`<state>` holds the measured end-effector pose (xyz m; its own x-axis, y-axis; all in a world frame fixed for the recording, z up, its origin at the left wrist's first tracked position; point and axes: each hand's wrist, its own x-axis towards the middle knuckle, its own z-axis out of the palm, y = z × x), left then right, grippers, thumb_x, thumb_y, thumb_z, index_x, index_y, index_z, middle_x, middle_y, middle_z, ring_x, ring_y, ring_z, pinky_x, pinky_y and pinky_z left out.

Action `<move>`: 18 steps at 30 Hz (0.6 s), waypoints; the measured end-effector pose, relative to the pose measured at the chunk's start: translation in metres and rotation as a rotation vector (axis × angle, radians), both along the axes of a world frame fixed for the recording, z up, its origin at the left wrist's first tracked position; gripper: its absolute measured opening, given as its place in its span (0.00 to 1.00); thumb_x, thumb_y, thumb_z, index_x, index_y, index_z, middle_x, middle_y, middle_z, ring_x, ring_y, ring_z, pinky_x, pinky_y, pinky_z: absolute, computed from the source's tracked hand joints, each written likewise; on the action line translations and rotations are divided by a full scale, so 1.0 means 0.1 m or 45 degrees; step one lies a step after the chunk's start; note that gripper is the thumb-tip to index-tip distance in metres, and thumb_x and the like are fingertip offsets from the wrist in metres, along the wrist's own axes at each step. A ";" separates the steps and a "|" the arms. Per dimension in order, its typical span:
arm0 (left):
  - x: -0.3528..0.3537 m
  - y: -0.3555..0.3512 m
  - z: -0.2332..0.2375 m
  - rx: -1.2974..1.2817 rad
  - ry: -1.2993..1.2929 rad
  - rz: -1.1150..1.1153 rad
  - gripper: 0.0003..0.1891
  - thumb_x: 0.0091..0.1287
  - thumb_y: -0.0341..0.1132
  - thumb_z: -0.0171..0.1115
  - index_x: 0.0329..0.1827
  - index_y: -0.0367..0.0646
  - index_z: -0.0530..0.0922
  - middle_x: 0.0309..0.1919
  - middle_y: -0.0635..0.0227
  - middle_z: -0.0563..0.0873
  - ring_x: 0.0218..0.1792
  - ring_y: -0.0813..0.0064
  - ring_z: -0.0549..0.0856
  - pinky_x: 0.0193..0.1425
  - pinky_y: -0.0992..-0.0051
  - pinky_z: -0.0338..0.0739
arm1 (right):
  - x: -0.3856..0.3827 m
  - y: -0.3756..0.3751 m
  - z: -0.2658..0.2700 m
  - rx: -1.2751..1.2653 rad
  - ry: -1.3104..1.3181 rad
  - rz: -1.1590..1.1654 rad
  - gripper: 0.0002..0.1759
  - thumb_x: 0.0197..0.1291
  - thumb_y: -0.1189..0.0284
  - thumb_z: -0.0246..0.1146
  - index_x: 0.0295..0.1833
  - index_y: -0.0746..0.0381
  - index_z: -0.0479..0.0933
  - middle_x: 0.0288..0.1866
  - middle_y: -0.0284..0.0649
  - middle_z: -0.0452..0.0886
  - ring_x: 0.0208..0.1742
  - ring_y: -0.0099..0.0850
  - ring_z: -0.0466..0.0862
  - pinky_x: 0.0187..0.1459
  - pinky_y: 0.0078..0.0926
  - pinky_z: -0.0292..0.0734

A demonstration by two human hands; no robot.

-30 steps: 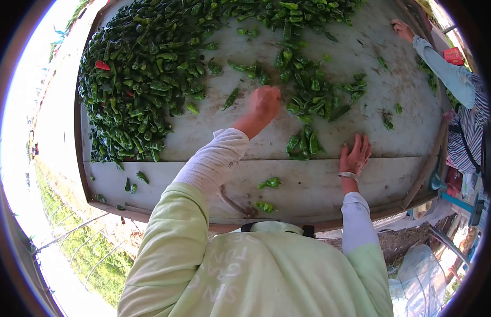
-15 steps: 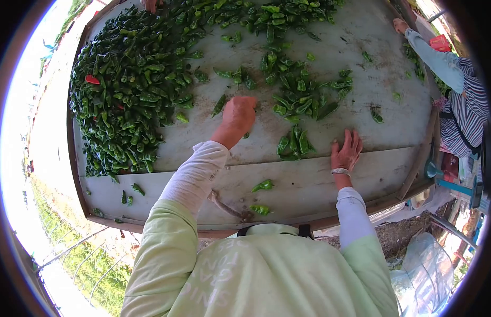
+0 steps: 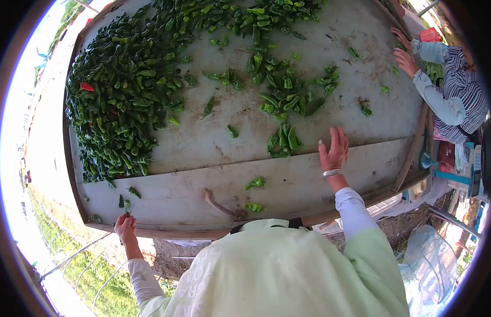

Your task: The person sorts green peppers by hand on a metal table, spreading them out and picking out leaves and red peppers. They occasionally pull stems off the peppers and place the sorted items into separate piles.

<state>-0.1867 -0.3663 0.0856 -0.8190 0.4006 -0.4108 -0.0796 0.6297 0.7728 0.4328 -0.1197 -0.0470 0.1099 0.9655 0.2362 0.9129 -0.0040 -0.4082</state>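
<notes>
My left hand (image 3: 125,228) is at the table's front left edge, its fingers pinched on a small dark green pepper (image 3: 128,213), mostly hidden by the fingertips. Just beyond it lie loose green peppers (image 3: 133,192). My right hand (image 3: 335,154) rests on the metal table top (image 3: 224,150) with fingers spread, holding nothing. A small cluster of green peppers (image 3: 282,140) lies to its left, apart from it. Two lighter green peppers (image 3: 254,183) are nearer my body.
A large heap of green peppers (image 3: 124,95), with a red pepper (image 3: 87,86) in it, covers the table's left side. More peppers (image 3: 288,90) are scattered mid-table. A co-worker (image 3: 446,100) in stripes has both hands at the right edge. A rope piece (image 3: 222,206) lies near the front.
My left hand has moved from mid-table to the front left edge and pinched a small pepper. A pepper shows where it was. The co-worker's second hand has come into view on the table.
</notes>
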 end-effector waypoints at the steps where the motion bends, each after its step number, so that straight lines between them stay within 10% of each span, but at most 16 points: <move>1: -0.12 -0.51 0.10 -0.261 0.225 0.081 0.23 0.50 0.26 0.61 0.53 0.38 0.74 0.34 0.63 0.82 0.26 0.78 0.80 0.23 0.80 0.71 | -0.16 -0.09 0.18 -0.022 0.072 0.239 0.30 0.47 0.62 0.63 0.59 0.55 0.69 0.66 0.44 0.61 0.66 0.49 0.61 0.61 0.48 0.60; 3: -0.43 -1.52 -0.19 -0.742 0.841 0.034 0.32 0.49 0.29 0.63 0.61 0.39 0.69 0.45 0.54 0.80 0.39 0.62 0.81 0.42 0.68 0.77 | -0.69 -0.42 0.53 -0.122 0.282 0.792 0.30 0.45 0.64 0.64 0.58 0.53 0.70 0.67 0.44 0.61 0.67 0.47 0.60 0.61 0.48 0.59; 5: 0.14 -1.42 0.03 -0.903 0.764 0.000 0.36 0.50 0.31 0.63 0.66 0.39 0.63 0.56 0.48 0.73 0.53 0.52 0.75 0.60 0.64 0.68 | -1.20 -0.85 0.57 -0.391 0.378 1.415 0.27 0.45 0.63 0.65 0.56 0.44 0.72 0.66 0.40 0.63 0.69 0.44 0.58 0.60 0.54 0.60; 10: 0.68 -0.88 -0.30 -0.531 0.700 -0.142 0.32 0.53 0.28 0.62 0.64 0.35 0.65 0.61 0.54 0.69 0.62 0.60 0.68 0.68 0.67 0.60 | -1.66 -0.87 0.29 -0.176 0.227 2.010 0.19 0.49 0.64 0.62 0.50 0.47 0.74 0.65 0.38 0.64 0.71 0.40 0.54 0.57 0.69 0.55; 18: 0.82 -0.38 -0.48 0.134 0.441 -0.151 0.26 0.55 0.22 0.59 0.60 0.41 0.71 0.57 0.64 0.74 0.60 0.69 0.70 0.65 0.69 0.63 | -0.39 0.38 0.49 -0.164 -0.305 1.110 0.26 0.44 0.67 0.66 0.54 0.47 0.74 0.68 0.33 0.59 0.71 0.38 0.54 0.62 0.52 0.56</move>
